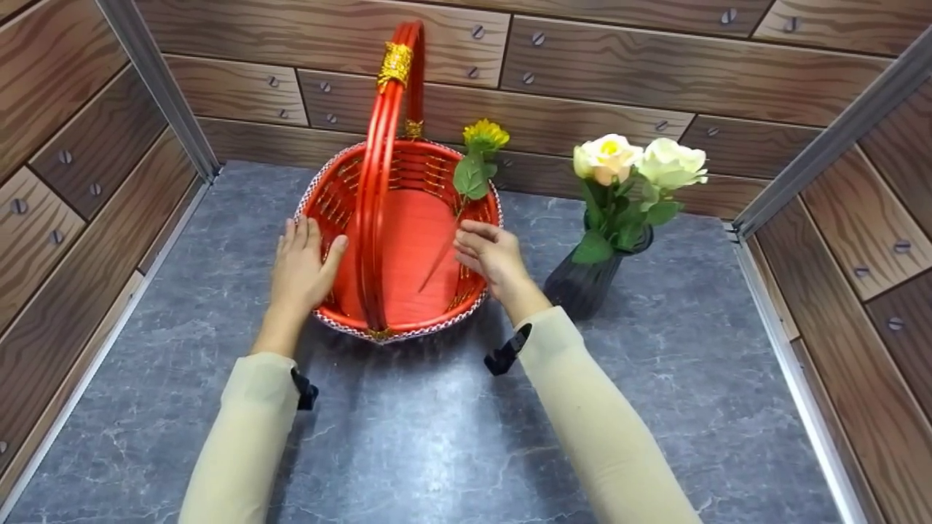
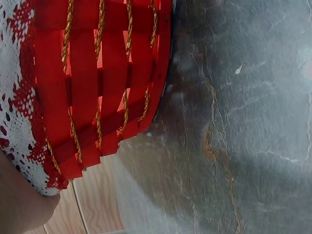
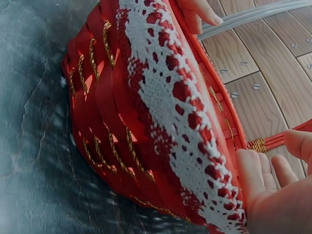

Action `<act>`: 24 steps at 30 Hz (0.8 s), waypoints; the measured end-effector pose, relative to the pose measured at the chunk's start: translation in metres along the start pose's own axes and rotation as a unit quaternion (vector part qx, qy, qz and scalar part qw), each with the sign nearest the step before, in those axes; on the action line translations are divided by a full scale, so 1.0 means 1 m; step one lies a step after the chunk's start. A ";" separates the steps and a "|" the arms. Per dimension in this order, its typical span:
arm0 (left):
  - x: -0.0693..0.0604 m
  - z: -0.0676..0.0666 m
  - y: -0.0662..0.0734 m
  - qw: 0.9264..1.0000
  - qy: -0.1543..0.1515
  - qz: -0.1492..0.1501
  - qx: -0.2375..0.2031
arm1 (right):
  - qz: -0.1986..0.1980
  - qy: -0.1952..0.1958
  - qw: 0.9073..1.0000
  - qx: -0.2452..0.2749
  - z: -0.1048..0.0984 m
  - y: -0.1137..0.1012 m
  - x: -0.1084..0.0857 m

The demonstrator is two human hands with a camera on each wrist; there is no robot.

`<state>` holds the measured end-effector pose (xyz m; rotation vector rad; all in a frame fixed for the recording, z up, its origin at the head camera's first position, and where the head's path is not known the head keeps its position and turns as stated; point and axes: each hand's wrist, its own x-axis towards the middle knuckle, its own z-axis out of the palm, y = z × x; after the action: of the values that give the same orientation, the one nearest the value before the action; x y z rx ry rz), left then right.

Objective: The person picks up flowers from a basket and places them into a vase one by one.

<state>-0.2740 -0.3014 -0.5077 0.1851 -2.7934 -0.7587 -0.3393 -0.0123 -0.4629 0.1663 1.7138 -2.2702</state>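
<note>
A red woven basket [image 1: 419, 255] with a tall arched handle [image 1: 375, 196] stands on the grey surface. My left hand [image 1: 302, 266] rests on its left rim, fingers straight and thumb spread over the inside. A yellow flower [image 1: 486, 135] with green leaves leans in the basket, its head above the right rim and its thin stem slanting to the bottom. Right beside that stem, my right hand [image 1: 495, 262] is at the right rim with loosely bent fingers. In the right wrist view, nothing shows between its thumb and fingers [image 3: 251, 170]. White lace trim [image 3: 168, 117] covers the basket's outer edge.
A dark ribbed vase [image 1: 582, 285] stands right of the basket, near my right forearm, holding a peach rose [image 1: 610, 156] and a whitish rose [image 1: 671, 164]. Wood-patterned panels [image 1: 597, 102] enclose the back and both sides. The handle rises high over the basket's middle.
</note>
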 end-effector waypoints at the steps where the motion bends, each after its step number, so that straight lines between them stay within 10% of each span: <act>1: 0.000 0.000 0.000 1.000 0.001 0.000 0.001 | 0.000 0.000 1.000 0.004 0.000 0.000 0.001; 24: 0.001 0.001 0.001 1.000 -0.018 -0.007 0.015 | 0.051 0.020 0.998 0.032 0.016 0.000 0.012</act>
<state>-0.2751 -0.3003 -0.5080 0.1982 -2.8413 -0.7307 -0.3491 -0.0292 -0.4613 0.3076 1.6137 -2.2633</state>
